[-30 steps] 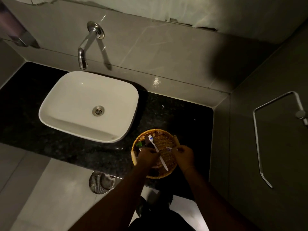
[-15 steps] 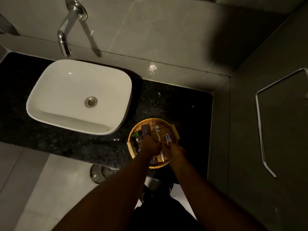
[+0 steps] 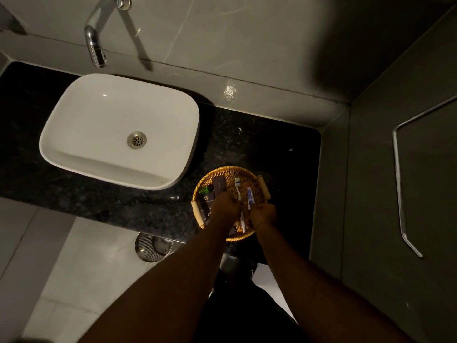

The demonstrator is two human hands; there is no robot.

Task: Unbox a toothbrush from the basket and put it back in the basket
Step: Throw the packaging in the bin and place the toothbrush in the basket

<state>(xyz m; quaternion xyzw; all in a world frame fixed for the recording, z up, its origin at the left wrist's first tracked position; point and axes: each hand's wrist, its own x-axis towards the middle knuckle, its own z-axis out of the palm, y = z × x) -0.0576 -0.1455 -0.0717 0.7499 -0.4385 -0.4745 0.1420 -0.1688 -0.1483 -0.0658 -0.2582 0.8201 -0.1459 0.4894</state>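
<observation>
Bathroom counter seen from above, dim light. A round wicker basket [image 3: 257, 177] with two pale handles sits on the black speckled countertop [image 3: 272, 139], near its front edge and to the right of a white rectangular basin [image 3: 74, 120]. A chrome tap [image 3: 95, 43] juts from the grey tiled wall on the far side, above the basin.

Two bare forearms reach in from the near edge, and both hands meet over the near half of the basket. The left hand [image 3: 226, 206] is curled around the handle of a white toothbrush [image 3: 238, 188]; the brush lies lengthwise over the basket's middle, its blue-and-white head pointing to the far side and its tail end showing between the two hands. The right hand [image 3: 264, 214] is closed on the near end of a small white and blue tube [image 3: 250, 198], which lies just to the right of the toothbrush, almost parallel to it.

In the left part of the basket are several dark boxes [image 3: 219, 185] and a small green bottle [image 3: 206, 189], partly hidden by the left hand.

On the right-hand wall hangs a bent chrome rail [image 3: 398, 179]. A round metal bin [image 3: 152, 247] stands on the pale floor tiles under the counter's front edge.
</observation>
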